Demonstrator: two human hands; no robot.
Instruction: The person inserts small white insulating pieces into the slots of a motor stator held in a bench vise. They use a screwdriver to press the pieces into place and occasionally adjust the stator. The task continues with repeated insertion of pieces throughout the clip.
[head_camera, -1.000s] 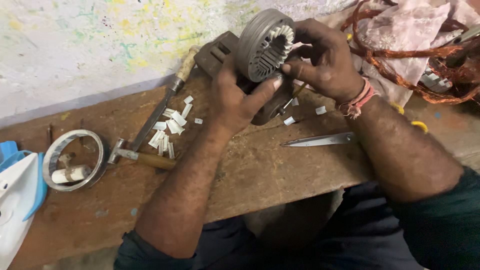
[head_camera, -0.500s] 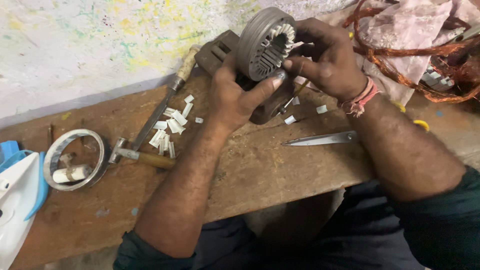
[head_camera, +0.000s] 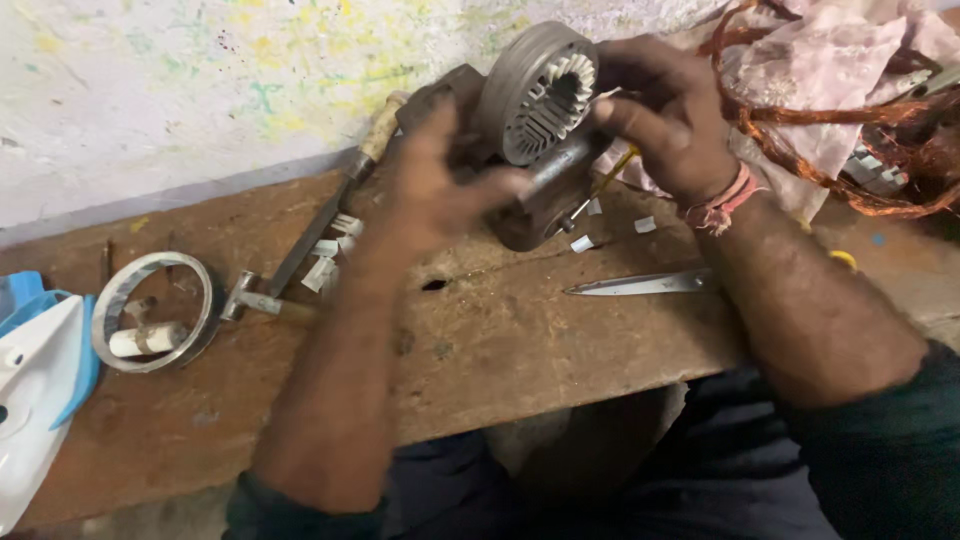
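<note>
We've got the round grey motor stator (head_camera: 535, 92) up off the wooden counter (head_camera: 480, 340), over near the wall, slotted bore facing the camera. Our left hand (head_camera: 440, 180) is wrapped around its left side, grip closed on the housing, though that hand is blurred so we can't make out the finger placement. Our right hand (head_camera: 665, 115) has its grip shut on the right rim of the stator, and a thin yellow-tipped tool (head_camera: 600, 190) pokes out below those fingers, though we can't tell exactly how it's pinched. Under the stator sits a dark metal block (head_camera: 535, 215). Little white paper slips (head_camera: 325, 262) are scattered on the counter by a long file (head_camera: 335, 205), and scissors (head_camera: 640, 285) lie just below our right wrist. Off to the left there's a metal ring (head_camera: 115, 290), and a tangle of copper wire (head_camera: 850, 160) sits to the right.
</note>
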